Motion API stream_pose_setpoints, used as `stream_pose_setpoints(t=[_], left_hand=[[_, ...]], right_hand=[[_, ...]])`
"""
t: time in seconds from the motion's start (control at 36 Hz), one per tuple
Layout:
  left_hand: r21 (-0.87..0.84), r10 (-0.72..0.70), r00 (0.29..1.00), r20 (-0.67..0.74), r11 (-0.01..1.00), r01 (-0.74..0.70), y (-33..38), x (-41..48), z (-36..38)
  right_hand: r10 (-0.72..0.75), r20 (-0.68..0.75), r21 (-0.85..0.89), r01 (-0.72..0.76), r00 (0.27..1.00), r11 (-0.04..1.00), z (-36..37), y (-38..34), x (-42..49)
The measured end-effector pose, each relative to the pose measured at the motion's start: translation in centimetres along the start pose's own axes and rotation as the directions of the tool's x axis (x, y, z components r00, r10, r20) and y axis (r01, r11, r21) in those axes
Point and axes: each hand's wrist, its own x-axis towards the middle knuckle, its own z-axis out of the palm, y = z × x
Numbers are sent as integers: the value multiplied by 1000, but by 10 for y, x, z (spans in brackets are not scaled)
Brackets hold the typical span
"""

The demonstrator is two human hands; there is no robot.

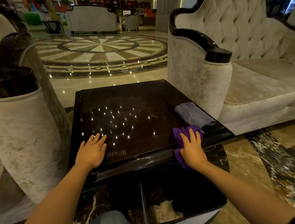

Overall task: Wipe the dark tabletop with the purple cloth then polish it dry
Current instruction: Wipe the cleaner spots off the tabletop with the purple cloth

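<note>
The dark glossy tabletop (124, 99) fills the middle of the view and mirrors many small ceiling lights. My right hand (192, 148) lies flat on the bunched purple cloth (178, 136) at the table's near right corner; part of the cloth hangs over the front edge. My left hand (92, 150) rests palm down on the near left part of the tabletop, fingers spread, holding nothing. A second, grey-lilac folded cloth (193, 115) lies along the right edge, just beyond the purple one.
A cream tufted sofa (244, 54) stands close on the right, and another sofa's arm (19, 132) on the left. A square waste bin (183, 220) with crumpled paper sits on the floor below the front edge. Polished marble floor lies beyond.
</note>
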Motion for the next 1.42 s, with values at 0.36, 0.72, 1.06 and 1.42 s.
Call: stream_pose_setpoints(t=[0.36, 0.72, 1.06, 1.42], left_hand=[[43, -6, 1000, -3, 999, 7, 4, 1, -4], [-41, 15, 995, -97, 999, -19, 34, 40, -16], [-2, 4, 1000, -5, 1000, -4, 33, 135, -17], [74, -35, 998, 44, 997, 32, 7, 192, -6]], right_hand=[[-46, 4, -221, 46, 999, 974, -15, 21, -42], [-245, -166, -48, 241, 955, 969, -68, -15, 15], [-301, -41, -78, 297, 953, 952, -90, -31, 151], [-334, 124, -119, 348, 934, 930, -75, -15, 302]])
